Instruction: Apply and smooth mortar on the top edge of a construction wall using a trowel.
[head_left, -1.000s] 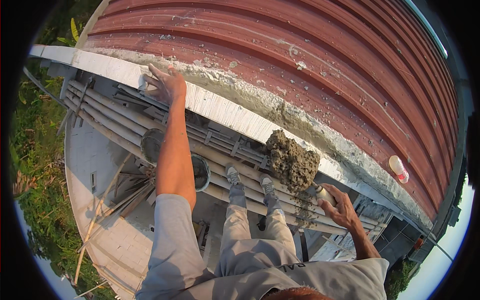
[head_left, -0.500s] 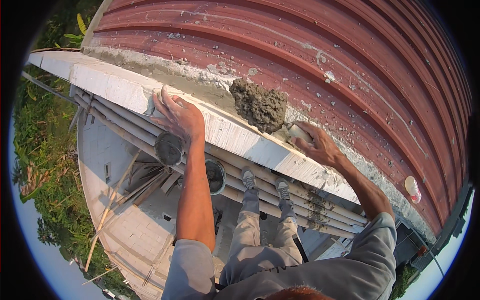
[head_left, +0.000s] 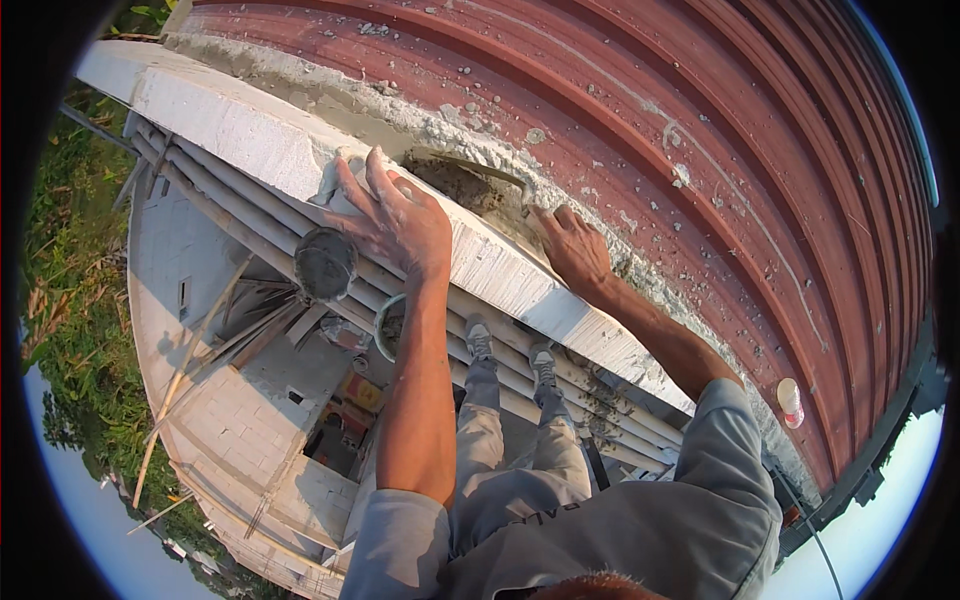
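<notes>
My left hand (head_left: 412, 225) lies against the white block wall (head_left: 240, 130), fingers apart over its top edge. My right hand (head_left: 578, 250) is closed around the handle of a trowel (head_left: 490, 172). The trowel's blade is tilted on edge in the strip between the wall top and the red metal roof (head_left: 640, 150). Wet grey mortar (head_left: 455, 182) lies in that strip under the blade, just beyond my left fingers. The blade hides part of it.
Below the wall, my feet stand on bamboo poles (head_left: 520, 400). A bucket of grey mix (head_left: 325, 265) and another bucket (head_left: 383, 335) sit near my left forearm. A white and red cup (head_left: 789, 403) rests on the roof at right. Lower ground shows beneath.
The mortar heap has gone from the trowel into the strip beside the wall. My right hand has moved left and turned the blade on edge. My left hand stays on the wall.
</notes>
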